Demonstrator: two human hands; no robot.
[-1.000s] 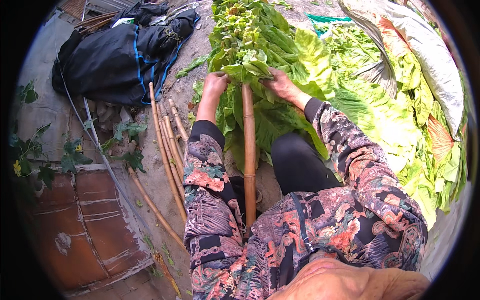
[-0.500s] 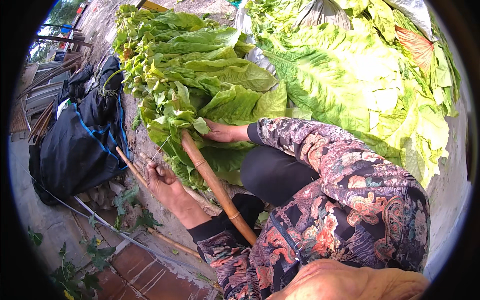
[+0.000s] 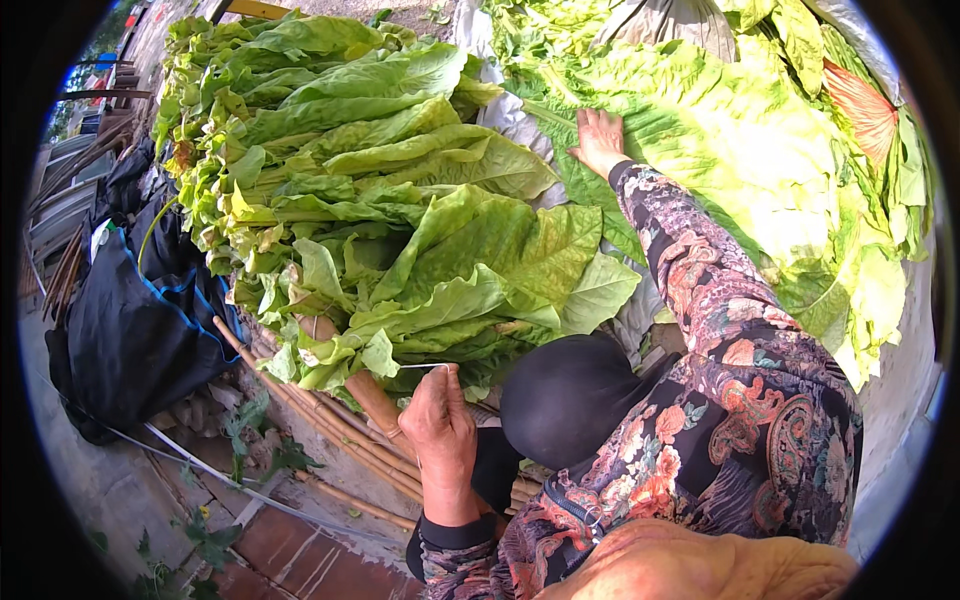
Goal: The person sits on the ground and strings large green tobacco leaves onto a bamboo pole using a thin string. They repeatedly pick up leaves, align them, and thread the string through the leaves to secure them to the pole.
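Note:
My left hand (image 3: 440,425) is closed with its fingertips pinching a thin white string (image 3: 415,366). The string runs taut to the leaves bunched along a bamboo pole (image 3: 375,400) beside that hand. Large green leaves (image 3: 400,140) lie packed side by side along the pole, stems toward the left, covering most of it. Over at the right pile of big yellow-green leaves (image 3: 690,130), my right hand (image 3: 600,140) rests on the near-left part with its fingers apart. Nothing shows gripped in it.
Several thin bamboo poles (image 3: 340,425) lie on the ground below the bunched leaves. A black bag with blue edging (image 3: 130,320) sits at the left. My bent black-clad knee (image 3: 570,400) is between the hands. A reddish fan-shaped thing (image 3: 860,110) lies at the far right.
My right hand has left the pole and moved up and right onto the leaf pile. My left hand has shifted right, drawing the string. More leaves now cover the pole's near part.

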